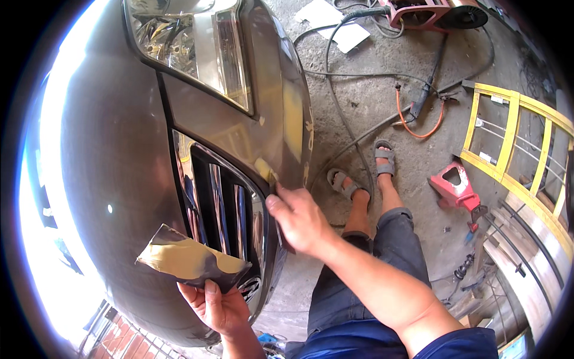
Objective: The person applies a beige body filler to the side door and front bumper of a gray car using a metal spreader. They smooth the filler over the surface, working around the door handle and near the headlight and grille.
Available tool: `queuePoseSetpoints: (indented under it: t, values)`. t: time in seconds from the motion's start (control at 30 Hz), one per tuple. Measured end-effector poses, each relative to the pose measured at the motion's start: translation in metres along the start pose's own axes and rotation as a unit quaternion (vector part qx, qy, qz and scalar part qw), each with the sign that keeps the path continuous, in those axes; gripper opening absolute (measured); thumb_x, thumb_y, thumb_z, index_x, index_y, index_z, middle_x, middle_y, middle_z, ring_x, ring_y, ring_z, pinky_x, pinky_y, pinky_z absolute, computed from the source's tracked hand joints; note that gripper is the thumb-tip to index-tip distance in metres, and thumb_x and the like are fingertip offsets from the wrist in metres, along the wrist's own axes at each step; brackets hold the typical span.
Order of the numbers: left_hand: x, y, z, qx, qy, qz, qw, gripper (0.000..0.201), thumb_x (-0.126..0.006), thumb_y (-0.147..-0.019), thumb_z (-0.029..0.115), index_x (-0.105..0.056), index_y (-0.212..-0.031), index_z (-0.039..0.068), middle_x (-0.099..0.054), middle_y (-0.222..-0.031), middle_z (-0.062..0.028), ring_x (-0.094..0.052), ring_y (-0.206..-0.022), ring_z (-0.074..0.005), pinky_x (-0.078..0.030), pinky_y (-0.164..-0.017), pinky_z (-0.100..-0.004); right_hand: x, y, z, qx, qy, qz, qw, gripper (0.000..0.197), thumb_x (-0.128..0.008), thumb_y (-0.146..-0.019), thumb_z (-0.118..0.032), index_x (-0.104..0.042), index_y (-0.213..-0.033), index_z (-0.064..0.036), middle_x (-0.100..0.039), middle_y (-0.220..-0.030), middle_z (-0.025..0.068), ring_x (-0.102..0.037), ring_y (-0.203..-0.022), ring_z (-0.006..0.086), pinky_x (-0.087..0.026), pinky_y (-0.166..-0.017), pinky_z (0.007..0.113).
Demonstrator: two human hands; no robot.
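Note:
A grey-brown car front fills the left side, with a headlight above a dark slatted grille. My left hand grips the lower edge of a dark flat mixing board. Thick yellow body filler covers much of the board's upper face. My right hand is closed on a filler spreader, mostly hidden by the fingers. Its working end is at the bumper beside the grille's upper corner, by a small yellow filler patch. A larger, smoother yellow patch lies farther up the panel.
Cables and an orange hose trail over the concrete floor. A red machine stands at the far right. On the right are a yellow metal frame and a red stand. My sandalled feet are beside the car.

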State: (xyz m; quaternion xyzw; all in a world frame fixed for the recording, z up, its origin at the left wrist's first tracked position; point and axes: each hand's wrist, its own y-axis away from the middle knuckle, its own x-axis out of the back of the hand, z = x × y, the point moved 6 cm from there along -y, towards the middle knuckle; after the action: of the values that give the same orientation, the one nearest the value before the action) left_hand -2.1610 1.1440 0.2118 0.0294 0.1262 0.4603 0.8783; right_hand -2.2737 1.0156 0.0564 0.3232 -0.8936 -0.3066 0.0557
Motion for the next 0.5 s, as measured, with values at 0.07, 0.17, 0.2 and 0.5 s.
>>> queuePoseSetpoints:
  t: [0.07, 0.17, 0.2, 0.5]
  values:
    - [0.002, 0.002, -0.001, 0.006, 0.01, 0.008, 1.0, 0.053, -0.049, -0.087, -0.009, -0.045, -0.136, 0.01, -0.051, -0.134, -0.0126, -0.051, -0.122, -0.0279, -0.042, -0.104, -0.0485, -0.004, 0.014, -0.009, 0.048, 0.028, 0.036, 0.998, 0.057, -0.052, -0.093, -0.039, -0.052, -0.127, 0.0062, -0.054, -0.109, 0.0299, -0.057, -0.1, 0.0417, -0.046, -0.091, 0.04]
    - [0.004, 0.002, -0.004, 0.026, -0.026, 0.012, 0.999, 0.051, -0.045, -0.09, -0.005, -0.041, -0.138, 0.011, -0.05, -0.134, -0.0149, -0.051, -0.123, -0.0295, -0.049, -0.096, -0.0526, -0.006, 0.03, -0.009, 0.055, 0.016, -0.039, 0.998, 0.055, -0.053, -0.092, -0.037, -0.053, -0.127, 0.0051, -0.054, -0.112, 0.0285, -0.057, -0.101, 0.0405, -0.045, -0.092, 0.04]
    - [0.002, 0.002, -0.007, 0.063, -0.011, 0.017, 0.998, 0.053, -0.046, -0.088, -0.006, -0.041, -0.138, 0.01, -0.05, -0.134, -0.0147, -0.051, -0.123, -0.0291, -0.046, -0.099, -0.0508, -0.001, 0.035, -0.01, 0.053, 0.018, -0.052, 0.997, 0.055, -0.055, -0.092, -0.038, -0.053, -0.128, 0.0033, -0.054, -0.116, 0.0246, -0.057, -0.106, 0.0358, -0.044, -0.093, 0.037]
    - [-0.026, 0.004, -0.021, 0.186, 0.027, 0.066, 0.98, 0.057, -0.054, -0.085, -0.007, -0.038, -0.138, 0.005, -0.052, -0.132, -0.0148, -0.054, -0.12, -0.0278, -0.043, -0.103, -0.0449, 0.033, 0.074, -0.032, 0.266, -0.044, -0.201, 0.942, 0.043, -0.072, -0.081, -0.027, -0.065, -0.117, -0.0032, -0.05, -0.126, 0.0173, -0.052, -0.112, 0.0327, -0.041, -0.098, 0.04]
